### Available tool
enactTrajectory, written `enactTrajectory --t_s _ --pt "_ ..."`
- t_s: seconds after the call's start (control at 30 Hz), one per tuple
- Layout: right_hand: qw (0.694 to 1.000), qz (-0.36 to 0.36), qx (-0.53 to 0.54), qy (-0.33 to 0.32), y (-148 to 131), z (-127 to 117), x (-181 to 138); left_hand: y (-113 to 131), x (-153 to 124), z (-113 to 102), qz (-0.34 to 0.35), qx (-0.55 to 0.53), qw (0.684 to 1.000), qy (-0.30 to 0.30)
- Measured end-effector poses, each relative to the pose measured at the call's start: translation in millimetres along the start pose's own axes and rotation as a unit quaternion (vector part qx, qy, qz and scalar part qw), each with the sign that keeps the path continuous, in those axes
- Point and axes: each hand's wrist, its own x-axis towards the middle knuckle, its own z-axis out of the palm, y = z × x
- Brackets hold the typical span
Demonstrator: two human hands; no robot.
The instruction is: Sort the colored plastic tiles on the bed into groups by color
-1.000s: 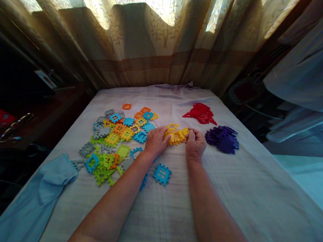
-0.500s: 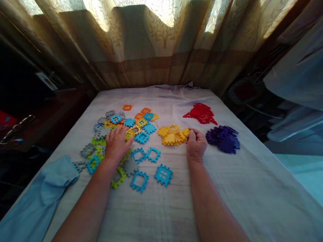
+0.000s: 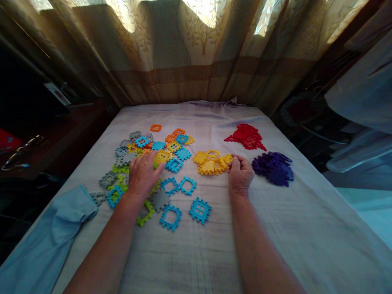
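Head view: we are resting our left grip point(image 3: 143, 175), released and flat, on mixed notched plastic tiles point(image 3: 165, 156); right grip point(image 3: 240, 176), clenched, is touching yellow square tiles point(image 3: 209, 163).

1. The left hand point(image 3: 144, 174) covers part of the mixed pile point(image 3: 131, 145), left of the yellow pile point(image 3: 211, 163); the pieces under it are hidden.
2. The right hand point(image 3: 240, 176), just right of the yellow pile, is curled up; its inside cannot be seen.
3. Far left of the yellow pile, the blue cloth point(image 3: 40, 240) runs off the picture's edge.
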Motion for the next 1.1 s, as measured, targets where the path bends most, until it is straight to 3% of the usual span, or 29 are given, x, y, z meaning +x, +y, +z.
enactTrajectory --t_s 0.33,0.57,0.7,0.8,0.97,1.1 --pt "0.999 0.020 0.035 0.015 -5.1 0.4 -1.4 119.1 17.5 9.6 0.181 -0.104 0.977 -0.031" --pt "0.998 0.028 0.042 0.029 -8.4 0.6 -0.4 148.1 27.6 27.9 0.215 -0.102 0.969 -0.070" --pt "0.998 0.033 0.040 0.029 -8.8 0.8 -1.0 142.8 25.5 35.7 0.213 -0.125 0.967 -0.060" --pt "0.998 0.032 0.037 0.027 -9.3 1.2 -1.6 125.8 19.2 34.3 0.200 -0.135 0.969 -0.055" --pt "0.999 0.025 0.034 0.018 -5.8 1.4 -0.6 70.8 6.8 19.7 0.166 -0.132 0.977 -0.012" --pt "1.000 0.015 0.019 0.016 0.1 1.1 1.1 15.9 0.7 4.5 0.081 -0.081 0.993 -0.006"
